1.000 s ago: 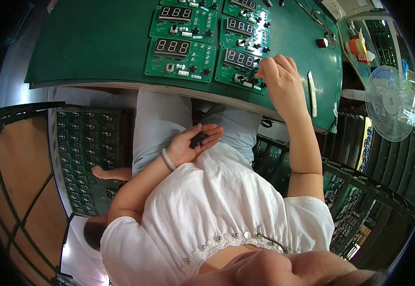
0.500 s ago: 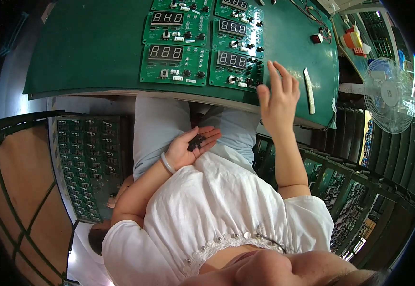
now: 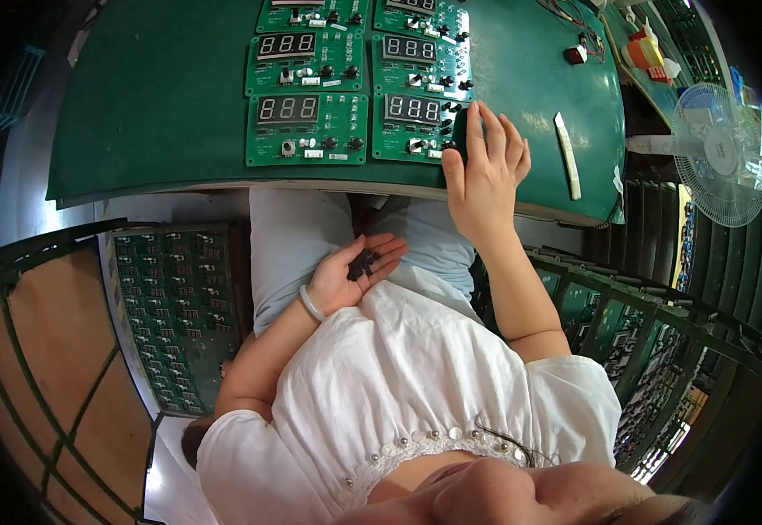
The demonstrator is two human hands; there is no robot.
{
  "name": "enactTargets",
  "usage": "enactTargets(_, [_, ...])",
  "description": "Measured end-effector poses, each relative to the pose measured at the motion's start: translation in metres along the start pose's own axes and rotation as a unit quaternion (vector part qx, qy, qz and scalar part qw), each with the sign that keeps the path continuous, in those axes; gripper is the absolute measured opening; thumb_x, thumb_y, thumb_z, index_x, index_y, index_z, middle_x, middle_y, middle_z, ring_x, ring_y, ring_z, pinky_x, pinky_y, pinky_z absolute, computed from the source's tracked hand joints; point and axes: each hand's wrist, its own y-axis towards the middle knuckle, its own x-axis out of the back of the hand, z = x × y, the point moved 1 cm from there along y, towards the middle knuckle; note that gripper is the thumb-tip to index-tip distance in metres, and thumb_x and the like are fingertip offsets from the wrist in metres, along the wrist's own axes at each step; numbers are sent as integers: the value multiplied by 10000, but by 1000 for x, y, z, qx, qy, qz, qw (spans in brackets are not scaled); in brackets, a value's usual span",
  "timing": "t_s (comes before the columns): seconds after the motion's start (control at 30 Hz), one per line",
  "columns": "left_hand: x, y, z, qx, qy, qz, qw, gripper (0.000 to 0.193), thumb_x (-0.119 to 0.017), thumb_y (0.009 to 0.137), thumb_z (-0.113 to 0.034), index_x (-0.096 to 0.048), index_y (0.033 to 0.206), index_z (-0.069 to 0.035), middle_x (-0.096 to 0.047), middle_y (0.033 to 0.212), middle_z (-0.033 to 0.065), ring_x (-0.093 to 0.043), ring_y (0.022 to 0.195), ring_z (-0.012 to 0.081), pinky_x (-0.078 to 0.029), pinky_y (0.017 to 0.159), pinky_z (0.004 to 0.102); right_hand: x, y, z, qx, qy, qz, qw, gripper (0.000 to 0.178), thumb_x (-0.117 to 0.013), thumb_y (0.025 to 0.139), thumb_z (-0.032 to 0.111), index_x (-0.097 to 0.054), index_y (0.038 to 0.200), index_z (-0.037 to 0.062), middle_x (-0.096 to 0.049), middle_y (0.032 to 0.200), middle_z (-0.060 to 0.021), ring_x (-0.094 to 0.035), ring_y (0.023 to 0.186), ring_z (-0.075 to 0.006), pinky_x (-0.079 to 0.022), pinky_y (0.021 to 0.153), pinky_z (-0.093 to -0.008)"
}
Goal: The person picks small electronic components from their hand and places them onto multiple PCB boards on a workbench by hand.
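My left hand (image 3: 335, 282) lies palm up at my lap, fingers stretched and slightly curved, with a small heap of black parts (image 3: 361, 265) in the palm; their exact kind is too small to tell. Fingers extended and thumb apart, my right hand (image 3: 489, 175) rests at the right edge of the nearest right-hand circuit board (image 3: 391, 147). Its thumb tip is over the board's lower right corner, and the hand covers part of that edge. This green board carries a three-digit display (image 3: 412, 108), a white connector and several black push buttons. I see nothing held in the right hand.
More display boards, such as the near left one (image 3: 263, 147), stand in two columns on the green tabletop (image 3: 162, 114). A cutter knife (image 3: 566, 156) lies to the right, wires (image 3: 584, 39) farther back. A fan (image 3: 719, 156) stands beyond the right edge, racks of boards (image 3: 175, 324) below.
My right hand has shifted left, bringing its thumb over the board's corner. The whole view has also shifted slightly. My left hand keeps holding the black parts.
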Motion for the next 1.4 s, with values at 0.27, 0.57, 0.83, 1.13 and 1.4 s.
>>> enactTargets(0.27, [-6,1,-2,6,3,-15,1000,419,-359,1020,-265,-469,1284,42,-473,1362,199,-454,1283,295,-382,1082,389,21,12,10,17,-69,32,997,587,-492,922,407,-449,1358,17,-449,1366,-103,-358,1294,-339,-212,1081,-504])
enactTargets(0.57, [6,2,1,2,24,-8,1000,410,-378,1014,-252,-448,1297,37,-432,1398,197,-401,1319,327,-353,1100,422,6,8,-5,15,90,-59,994,562,-587,855,377,-498,1313,64,-496,1300,-113,-432,1212,-328,-260,1044,-522])
enactTargets(0.83, [6,3,-1,-5,13,2,1000,415,-375,1015,-247,-434,1308,40,-422,1401,210,-402,1316,335,-359,1093,426,4,10,-4,16,101,-61,993,492,-592,858,368,-543,1273,109,-525,1260,-86,-451,1186,-313,-268,1039,-515])
enactTargets(1.13, [5,3,1,2,7,-2,1000,409,-382,1014,-243,-436,1298,46,-422,1399,210,-401,1317,335,-373,1084,425,9,11,-3,42,110,-79,990,471,-606,845,365,-568,1260,147,-510,1264,-96,-436,1186,-330,-266,1040,-526])
enactTargets(1.4, [2,3,0,-5,21,-19,1000,425,-380,1012,-255,-430,1309,45,-429,1397,194,-404,1319,319,-351,1103,404,7,14,-4,51,83,-74,992,426,-619,835,347,-595,1213,153,-512,1244,-96,-430,1182,-334,-281,1022,-523])
